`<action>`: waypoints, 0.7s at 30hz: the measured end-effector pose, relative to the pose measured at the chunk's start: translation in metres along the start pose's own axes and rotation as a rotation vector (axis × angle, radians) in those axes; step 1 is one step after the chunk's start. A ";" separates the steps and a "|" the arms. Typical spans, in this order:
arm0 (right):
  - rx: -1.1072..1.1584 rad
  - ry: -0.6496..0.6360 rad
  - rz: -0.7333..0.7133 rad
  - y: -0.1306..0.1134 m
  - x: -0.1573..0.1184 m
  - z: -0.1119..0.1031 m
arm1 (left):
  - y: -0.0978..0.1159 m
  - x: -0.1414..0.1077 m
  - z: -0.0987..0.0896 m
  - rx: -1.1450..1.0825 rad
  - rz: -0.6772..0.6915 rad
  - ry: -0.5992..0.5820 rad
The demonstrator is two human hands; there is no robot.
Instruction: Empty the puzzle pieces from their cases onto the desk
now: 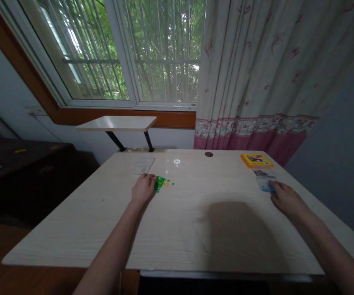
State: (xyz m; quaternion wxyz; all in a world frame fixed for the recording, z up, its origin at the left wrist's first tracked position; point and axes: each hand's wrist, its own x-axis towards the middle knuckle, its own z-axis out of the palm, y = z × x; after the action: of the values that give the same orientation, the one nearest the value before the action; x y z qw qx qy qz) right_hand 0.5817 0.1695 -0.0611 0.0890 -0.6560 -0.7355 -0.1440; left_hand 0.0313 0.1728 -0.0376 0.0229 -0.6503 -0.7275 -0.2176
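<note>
My left hand point(144, 189) rests on the table at the left edge of a small pile of green and yellow pieces point(161, 182). Its fingers are curled together, and whatever they may hold is hidden. Just beyond it lies a flat clear plastic item point(145, 164), a bag or a tray. Far to the right, my right hand point(287, 199) has its fingers closed on the near right corner of a clear plastic bag point(261, 183) with something blue inside. The pieces are too small to make out their exact kind.
An orange and yellow box point(257, 160) lies at the back right, with a small dark packet point(260, 173) in front of it. A raised white shelf point(118, 122) stands at the back left. A round hole point(208, 154) is near the table's point(170, 229) back edge; a curtain point(253, 82) hangs behind.
</note>
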 end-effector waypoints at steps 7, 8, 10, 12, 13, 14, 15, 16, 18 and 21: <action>0.351 -0.112 -0.351 -0.110 -0.010 -0.029 | 0.012 -0.002 0.019 0.000 0.171 0.059; 0.384 -0.123 -0.380 -0.124 -0.010 -0.032 | 0.017 -0.002 0.021 -0.005 0.205 0.051; 0.451 -0.126 -0.419 -0.150 -0.009 -0.037 | 0.029 -0.003 0.025 -0.002 0.236 0.020; 0.498 -0.146 -0.460 -0.170 -0.004 -0.041 | 0.039 -0.003 0.026 0.015 0.237 -0.021; 0.513 -0.157 -0.484 -0.179 0.000 -0.043 | 0.042 -0.003 0.026 0.029 0.232 -0.035; 0.525 -0.170 -0.509 -0.187 0.004 -0.044 | 0.045 -0.003 0.026 0.042 0.227 -0.043; 0.537 -0.183 -0.534 -0.195 0.009 -0.046 | 0.046 -0.002 0.026 0.053 0.224 -0.046; 0.546 -0.198 -0.554 -0.202 0.014 -0.047 | 0.046 -0.002 0.026 0.060 0.222 -0.044; 0.557 -0.218 -0.577 -0.214 0.025 -0.048 | 0.045 -0.001 0.026 0.061 0.222 -0.042; 0.551 -0.216 -0.599 -0.230 0.041 -0.048 | 0.043 -0.001 0.026 0.047 0.225 -0.044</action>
State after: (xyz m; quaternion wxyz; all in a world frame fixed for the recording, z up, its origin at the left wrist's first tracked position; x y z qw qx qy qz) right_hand 0.3462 0.1699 -0.0243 0.1378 -0.3762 -0.9098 0.1083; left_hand 0.0796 0.1834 -0.0495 0.0466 -0.7319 -0.6550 -0.1819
